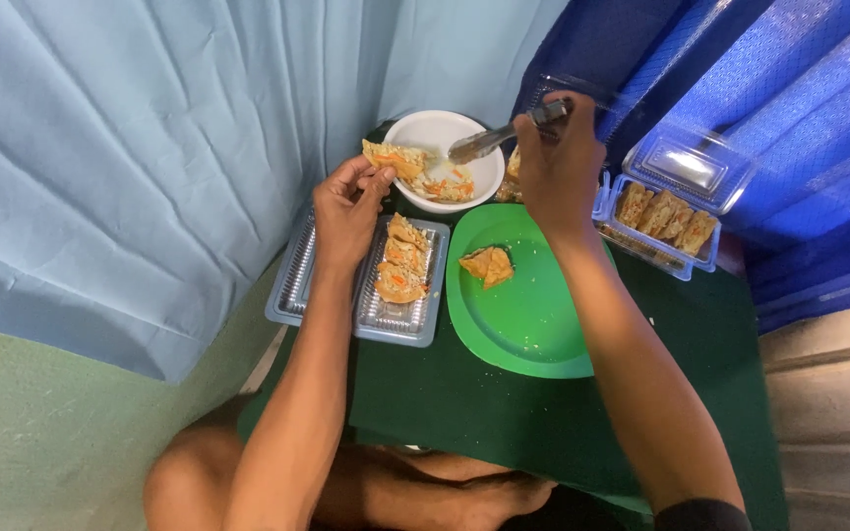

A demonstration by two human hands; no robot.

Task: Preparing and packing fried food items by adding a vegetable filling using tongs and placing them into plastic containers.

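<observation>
The left hand (346,211) is pinching a filled tofu piece (394,157) between thumb and fingertips, holding it over the near rim of the white bowl (415,133). The right hand (555,162) is clenching around the handle of a metal spoon (499,140), whose tip is reaching into the bowl's batter mixture (448,184). Just below the left hand, a clear plastic tray (400,320) is carrying three more filled pieces (400,261). Below the right hand, a green plate (528,315) is bearing one piece (487,265). Beside the right wrist, an open clear container (686,261) is holding fried slices (663,216). All are sitting on the dark green counter (464,403).
</observation>
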